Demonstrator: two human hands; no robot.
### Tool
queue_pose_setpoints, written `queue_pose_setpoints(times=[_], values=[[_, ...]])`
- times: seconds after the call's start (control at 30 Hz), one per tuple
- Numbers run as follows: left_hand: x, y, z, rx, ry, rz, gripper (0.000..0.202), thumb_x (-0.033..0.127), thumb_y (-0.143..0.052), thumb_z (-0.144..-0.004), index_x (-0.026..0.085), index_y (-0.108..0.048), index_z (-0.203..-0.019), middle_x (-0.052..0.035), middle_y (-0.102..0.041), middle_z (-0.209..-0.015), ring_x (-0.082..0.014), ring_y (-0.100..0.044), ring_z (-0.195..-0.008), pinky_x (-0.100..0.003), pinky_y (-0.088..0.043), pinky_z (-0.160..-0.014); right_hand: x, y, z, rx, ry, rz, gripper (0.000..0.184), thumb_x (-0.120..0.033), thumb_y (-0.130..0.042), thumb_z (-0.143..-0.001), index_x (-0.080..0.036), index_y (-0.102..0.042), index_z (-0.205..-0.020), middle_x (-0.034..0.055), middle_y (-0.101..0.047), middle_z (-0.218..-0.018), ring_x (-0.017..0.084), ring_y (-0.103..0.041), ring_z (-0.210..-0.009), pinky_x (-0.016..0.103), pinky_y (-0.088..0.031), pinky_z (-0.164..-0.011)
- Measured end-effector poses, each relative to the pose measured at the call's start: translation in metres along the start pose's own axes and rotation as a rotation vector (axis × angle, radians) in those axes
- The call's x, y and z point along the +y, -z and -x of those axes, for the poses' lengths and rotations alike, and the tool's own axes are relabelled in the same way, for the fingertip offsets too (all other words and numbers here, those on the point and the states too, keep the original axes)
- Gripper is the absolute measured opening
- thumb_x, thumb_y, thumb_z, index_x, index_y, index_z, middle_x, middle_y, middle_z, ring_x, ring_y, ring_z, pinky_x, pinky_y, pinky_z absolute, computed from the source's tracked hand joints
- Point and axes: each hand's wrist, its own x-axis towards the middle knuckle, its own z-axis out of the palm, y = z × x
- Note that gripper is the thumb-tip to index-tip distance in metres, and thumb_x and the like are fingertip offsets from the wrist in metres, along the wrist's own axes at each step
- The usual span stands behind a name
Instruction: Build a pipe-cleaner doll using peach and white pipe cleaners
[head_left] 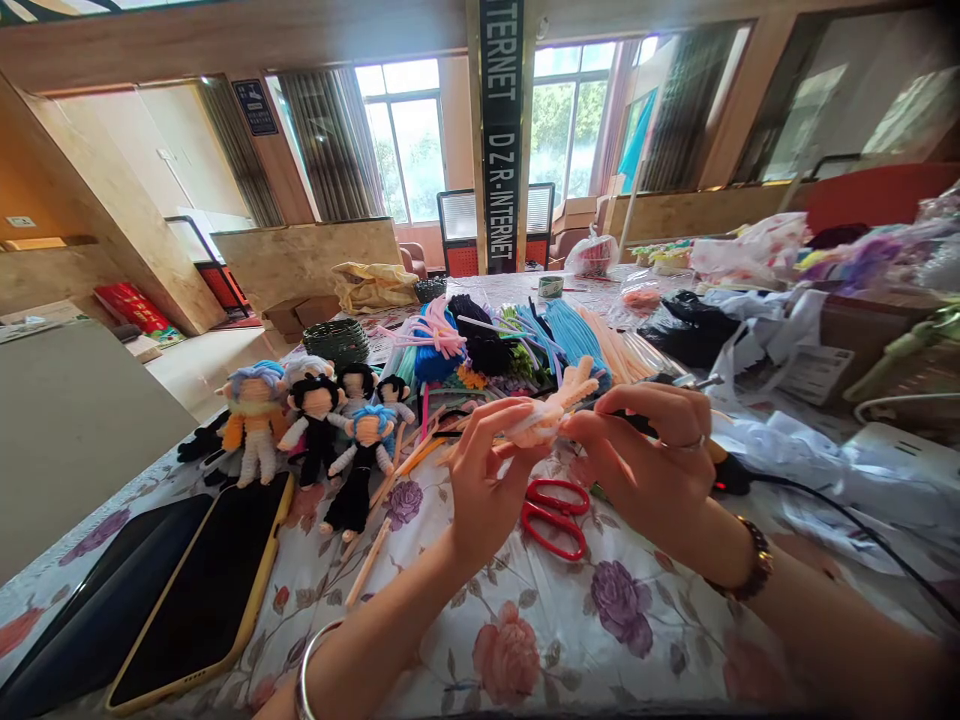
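Yellow edging frames a phone (202,590) at far left; beside it, chenille dolls (313,437) crowd together, easily knocked by a forearm. The left hand (484,485) pinches a peach chenille bundle (541,423) above red-handled scissors (556,513); a slack pinch might let stems spring loose. Whether the right hand's (660,475) bent fingers pinch it, I cannot tell. Rightward, a black cable (825,492) could snag the beaded bracelet (760,562).

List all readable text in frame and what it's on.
"TERNET": black vertical strip, upper part, cut off by the frame's top edge.
"DZR-INTERNET": same strip, below.
Too small or blurred to read: dark wall sign, white label at right.
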Motion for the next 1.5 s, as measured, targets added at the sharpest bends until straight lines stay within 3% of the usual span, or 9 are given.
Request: queue_pose_setpoints(times=[0.67, 0.93, 1.07, 1.17, 1.33, 1.5], values=[[0.003, 0.001, -0.001, -0.028, 0.010, -0.004, 0.038, 0.008, -0.063, -0.079, 0.027, -0.062, -0.111, -0.0056, -0.058, -0.111, -0.0168, -0.059, -0.105, -0.025, -0.059, -0.077, 0.001, 0.001, -0.002, -0.031, -0.012, 0.052, 0.020, -0.010, -0.068, -0.077, -0.028, -0.062, -0.083, 0.0013, -0.058, -0.088, 0.015, -0.056, -0.077, 0.030, -0.045, -0.071], [0.004, 0.004, -0.001, -0.021, 0.082, 0.006, 0.033, 0.014, -0.061, -0.081, 0.026, -0.062, -0.112, -0.0065, -0.061, -0.113, -0.0168, -0.059, -0.104, -0.026, -0.056, -0.081, 0.002, -0.001, -0.007, -0.147, -0.259, -0.270, 0.011, -0.022, -0.068, -0.079, -0.024, -0.062, -0.087, -0.0006, -0.067, -0.083, 0.014, -0.064, -0.077, 0.028, -0.051, -0.072], [0.004, 0.003, -0.002, 0.010, 0.126, 0.055, 0.031, 0.017, -0.061, -0.082, 0.025, -0.062, -0.112, -0.0066, -0.062, -0.113, -0.0174, -0.060, -0.104, -0.027, -0.054, -0.083, 0.002, 0.001, -0.008, -0.272, -0.440, -0.372, 0.010, -0.025, -0.070, -0.078, -0.024, -0.063, -0.085, -0.0032, -0.070, -0.081, 0.012, -0.066, -0.068, 0.024, -0.052, -0.064], [0.006, 0.001, -0.005, 0.058, 0.156, 0.088, 0.029, 0.020, -0.062, -0.082, 0.024, -0.063, -0.111, -0.0056, -0.065, -0.108, -0.0162, -0.063, -0.097, -0.025, -0.054, -0.081, 0.005, 0.002, -0.010, -0.285, -0.498, -0.400, 0.007, -0.025, -0.068, -0.079, -0.024, -0.063, -0.085, -0.0021, -0.071, -0.084, 0.012, -0.066, -0.067, 0.025, -0.053, -0.063], [0.009, 0.000, -0.009, 0.131, 0.198, 0.125, 0.025, 0.026, -0.064, -0.081, 0.023, -0.064, -0.106, -0.0025, -0.067, -0.094, -0.0127, -0.063, -0.085, -0.021, -0.054, -0.072, 0.008, -0.002, -0.008, -0.151, -0.310, -0.290, 0.006, -0.017, -0.063, -0.082, -0.022, -0.064, -0.079, 0.0024, -0.069, -0.088, 0.016, -0.066, -0.080, 0.030, -0.053, -0.071], [0.009, 0.000, -0.009, 0.135, 0.210, 0.122, 0.026, 0.028, -0.066, -0.080, 0.021, -0.065, -0.105, -0.0042, -0.067, -0.094, -0.0137, -0.064, -0.085, -0.022, -0.054, -0.073, 0.008, -0.005, -0.001, -0.147, -0.152, -0.174, 0.006, -0.018, -0.062, -0.084, -0.023, -0.064, -0.084, 0.0045, -0.067, -0.098, 0.018, -0.064, -0.086, 0.035, -0.051, -0.077]])
